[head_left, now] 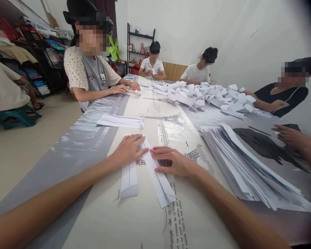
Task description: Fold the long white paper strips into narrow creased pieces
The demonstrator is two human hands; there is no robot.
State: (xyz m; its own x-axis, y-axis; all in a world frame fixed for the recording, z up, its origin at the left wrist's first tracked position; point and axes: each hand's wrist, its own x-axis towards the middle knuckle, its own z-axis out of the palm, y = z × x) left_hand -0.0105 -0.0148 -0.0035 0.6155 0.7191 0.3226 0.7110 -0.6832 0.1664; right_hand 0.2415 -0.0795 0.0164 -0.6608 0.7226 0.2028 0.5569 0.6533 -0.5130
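A folded white paper strip point(159, 183) lies slanted on the table in front of me, its near end slightly lifted along the fold. My left hand point(129, 148) rests palm down beside its far end, fingers stretched out, with the thumb and fingertips on the paper. From the other side, my right hand point(175, 162) touches the strip's right edge with its fingertips, the fingers extended and apart. A second folded strip point(129, 180) sticks out from below my left hand. Farther off to the left lies another folded paper strip point(120, 121).
A fanned stack of white paper point(251, 169) lies to my right, near another person's hand point(292, 136). A heap of folded paper pieces point(207, 94) covers the far right of the table. Several people sit around it; one at left handles paper point(133, 91). A green stool point(17, 117) stands left.
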